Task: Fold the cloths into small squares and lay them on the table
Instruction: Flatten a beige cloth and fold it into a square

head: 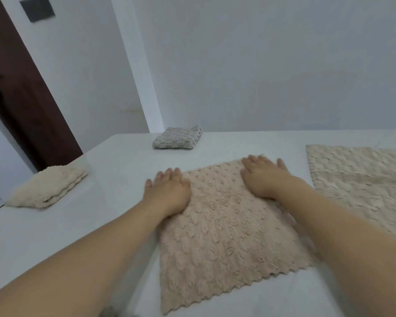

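A beige knobbly cloth [224, 236] lies spread on the white table [55, 236] in front of me. My left hand [167, 191] presses flat on its far left corner, fingers straight and partly over the cloth's edge. My right hand [263, 177] presses flat on its far right corner. A grey cloth [177, 138] folded into a small square sits at the back of the table. A cream folded cloth [48, 186] lies at the left edge. A pale cream cloth [361, 184] lies spread at the right, partly folded over.
A white wall [261, 65] rises right behind the table's far edge. A dark brown door [21, 92] stands at the left beyond the table corner.
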{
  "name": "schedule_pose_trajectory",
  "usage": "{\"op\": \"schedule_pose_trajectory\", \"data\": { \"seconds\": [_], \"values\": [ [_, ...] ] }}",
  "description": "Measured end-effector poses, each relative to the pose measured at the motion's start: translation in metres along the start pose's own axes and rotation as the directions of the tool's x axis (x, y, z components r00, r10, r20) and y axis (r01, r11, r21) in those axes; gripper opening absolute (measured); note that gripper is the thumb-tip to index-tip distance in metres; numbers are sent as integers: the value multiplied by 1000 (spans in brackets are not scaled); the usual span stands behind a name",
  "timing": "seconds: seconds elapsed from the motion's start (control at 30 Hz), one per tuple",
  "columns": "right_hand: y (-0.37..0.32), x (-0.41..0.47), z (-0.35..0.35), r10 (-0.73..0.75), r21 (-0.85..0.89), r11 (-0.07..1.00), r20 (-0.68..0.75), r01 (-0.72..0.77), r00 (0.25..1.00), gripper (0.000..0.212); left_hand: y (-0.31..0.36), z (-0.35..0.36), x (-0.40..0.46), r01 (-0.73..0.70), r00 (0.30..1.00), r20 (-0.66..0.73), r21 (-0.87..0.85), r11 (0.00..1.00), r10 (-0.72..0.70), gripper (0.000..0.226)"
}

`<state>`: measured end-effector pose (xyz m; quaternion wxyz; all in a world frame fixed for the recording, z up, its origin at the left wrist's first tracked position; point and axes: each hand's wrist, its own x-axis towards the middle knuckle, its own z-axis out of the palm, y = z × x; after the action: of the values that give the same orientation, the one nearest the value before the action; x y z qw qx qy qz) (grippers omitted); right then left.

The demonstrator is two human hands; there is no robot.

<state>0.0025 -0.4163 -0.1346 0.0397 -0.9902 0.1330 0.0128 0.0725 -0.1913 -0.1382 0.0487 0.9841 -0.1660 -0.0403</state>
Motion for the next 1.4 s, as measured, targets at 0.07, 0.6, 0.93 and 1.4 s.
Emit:
{"op": "schedule_pose_trajectory", "data": {
  "seconds": [0.07, 0.6, 0.93, 1.4],
  "values": [
    [6, 13, -10, 65, -39, 997, -26, -66, 998, 58, -13, -11, 14, 77, 996, -36, -25, 997, -78, 51],
    [12, -15, -176, -35, 105, 986, -634, 131, 773, 6, 13, -170, -25, -432, 525, -818, -18, 902, 235, 6],
    [5, -126, -123, -155, 54, 983, -246, 173, 957, 8, -27, -111, -116, -501, 824, -304, 6, 866, 479, 9],
    [-36, -78, -80, -54, 136, 989, -7, 55, 999, 45, 4, -88, -75, -303, 947, -195, -284, 910, 254, 36]
  ]
}}
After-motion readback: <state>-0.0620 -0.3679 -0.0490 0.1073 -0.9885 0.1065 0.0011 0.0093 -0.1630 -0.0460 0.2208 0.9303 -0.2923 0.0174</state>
